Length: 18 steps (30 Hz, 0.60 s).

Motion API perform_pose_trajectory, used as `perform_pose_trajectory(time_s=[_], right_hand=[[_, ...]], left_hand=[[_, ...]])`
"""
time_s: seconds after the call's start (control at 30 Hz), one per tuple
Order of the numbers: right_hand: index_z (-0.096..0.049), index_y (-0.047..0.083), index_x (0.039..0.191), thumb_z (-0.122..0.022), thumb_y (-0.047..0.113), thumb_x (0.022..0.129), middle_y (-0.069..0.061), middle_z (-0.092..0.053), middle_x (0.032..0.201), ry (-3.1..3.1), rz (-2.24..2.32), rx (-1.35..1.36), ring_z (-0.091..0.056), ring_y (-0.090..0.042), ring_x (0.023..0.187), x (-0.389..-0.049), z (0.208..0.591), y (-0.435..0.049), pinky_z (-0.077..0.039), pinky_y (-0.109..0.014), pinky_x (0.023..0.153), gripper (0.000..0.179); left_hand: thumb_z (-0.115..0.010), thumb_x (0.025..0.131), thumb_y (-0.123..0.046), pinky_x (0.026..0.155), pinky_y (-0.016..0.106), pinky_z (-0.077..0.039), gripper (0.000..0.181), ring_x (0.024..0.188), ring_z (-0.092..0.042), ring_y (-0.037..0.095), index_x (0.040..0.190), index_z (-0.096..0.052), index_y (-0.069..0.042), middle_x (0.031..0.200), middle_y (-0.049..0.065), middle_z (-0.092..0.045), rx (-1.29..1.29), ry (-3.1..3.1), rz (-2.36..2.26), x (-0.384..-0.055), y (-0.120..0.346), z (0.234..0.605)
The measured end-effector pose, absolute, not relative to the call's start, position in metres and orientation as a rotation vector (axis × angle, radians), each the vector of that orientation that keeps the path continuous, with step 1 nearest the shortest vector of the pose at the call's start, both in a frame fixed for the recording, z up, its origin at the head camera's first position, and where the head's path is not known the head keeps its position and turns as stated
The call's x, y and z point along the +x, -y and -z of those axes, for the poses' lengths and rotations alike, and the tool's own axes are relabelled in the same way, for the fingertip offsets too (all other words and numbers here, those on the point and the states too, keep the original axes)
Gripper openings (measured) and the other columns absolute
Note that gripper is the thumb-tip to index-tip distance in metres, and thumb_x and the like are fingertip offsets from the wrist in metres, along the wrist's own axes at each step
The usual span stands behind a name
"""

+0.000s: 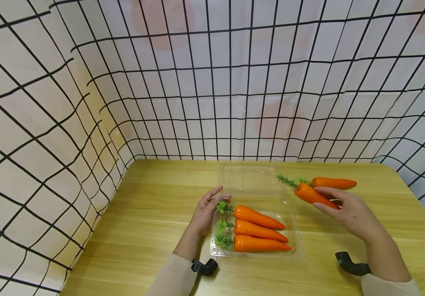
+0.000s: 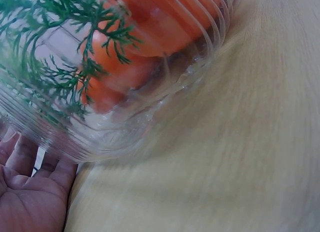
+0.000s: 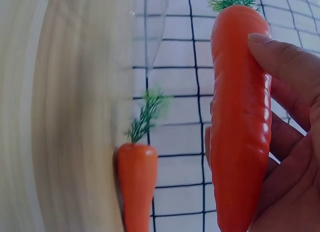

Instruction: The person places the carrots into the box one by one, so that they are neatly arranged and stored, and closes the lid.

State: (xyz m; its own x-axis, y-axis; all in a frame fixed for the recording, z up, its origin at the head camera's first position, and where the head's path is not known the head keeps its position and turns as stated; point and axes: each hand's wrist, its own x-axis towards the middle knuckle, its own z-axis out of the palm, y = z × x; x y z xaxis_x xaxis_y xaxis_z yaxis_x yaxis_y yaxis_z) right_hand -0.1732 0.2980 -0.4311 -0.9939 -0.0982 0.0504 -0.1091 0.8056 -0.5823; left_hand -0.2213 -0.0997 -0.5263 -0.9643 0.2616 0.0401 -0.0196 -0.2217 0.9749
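My right hand [image 1: 356, 216] grips an orange carrot [image 1: 306, 193] with a green leafy top, thumb on one side and fingers on the other. In the right wrist view this carrot [image 3: 240, 117] is raised off the table. A clear plastic clamshell box [image 1: 298, 244] lies with its lid [image 1: 249, 179] folded back. Three carrots [image 1: 258, 217] lie side by side in it, leafy tops to the left. My left hand [image 1: 202, 213] is at the box's left side, fingers extended; in the left wrist view its fingers [image 2: 25, 154] are right at the clear wall.
Another carrot [image 1: 333, 183] lies on the wooden table [image 1: 153, 213], behind the held one and right of the lid. A white cloth with a black grid [image 1: 220, 82] rises behind the table and along its sides.
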Motion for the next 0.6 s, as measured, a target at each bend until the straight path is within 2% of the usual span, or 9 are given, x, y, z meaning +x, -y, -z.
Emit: perform_pose_trajectory(time_s=[0.13,0.37,0.6], right_hand=[[-0.063,0.017,0.139,-0.072,0.045,0.094,-0.023,-0.063,0.137,2.942,-0.971,0.218,-0.059,-0.027,0.100,-0.170,0.426,-0.289,-0.047,-0.023,0.069,0.054],[-0.066,0.015,0.135,-0.074,0.038,0.094,-0.017,-0.069,0.127,2.891,-1.020,0.328,-0.058,-0.007,0.090,-0.165,0.422,-0.274,-0.050,-0.022,0.068,0.047],[-0.068,0.018,0.133,-0.075,0.038,0.094,-0.011,-0.071,0.125,2.882,-1.009,0.404,-0.059,-0.009,0.092,-0.163,0.423,-0.261,-0.053,-0.022,0.071,0.045]], left_hand=[[-0.047,0.109,-0.021,0.116,0.027,-0.039,0.049,0.111,-0.067,0.009,0.153,-0.040,-0.002,0.131,0.015,-0.070,0.284,-1.836,-2.301,-0.221,0.100,0.526],[-0.048,0.109,-0.023,0.123,0.038,-0.033,0.049,0.111,-0.067,0.008,0.153,-0.041,-0.003,0.124,0.000,-0.075,0.279,-1.826,-2.302,-0.222,0.100,0.527],[-0.048,0.109,-0.022,0.123,0.037,-0.033,0.049,0.111,-0.067,0.008,0.153,-0.041,-0.002,0.122,-0.002,-0.075,0.279,-1.827,-2.303,-0.223,0.100,0.528]])
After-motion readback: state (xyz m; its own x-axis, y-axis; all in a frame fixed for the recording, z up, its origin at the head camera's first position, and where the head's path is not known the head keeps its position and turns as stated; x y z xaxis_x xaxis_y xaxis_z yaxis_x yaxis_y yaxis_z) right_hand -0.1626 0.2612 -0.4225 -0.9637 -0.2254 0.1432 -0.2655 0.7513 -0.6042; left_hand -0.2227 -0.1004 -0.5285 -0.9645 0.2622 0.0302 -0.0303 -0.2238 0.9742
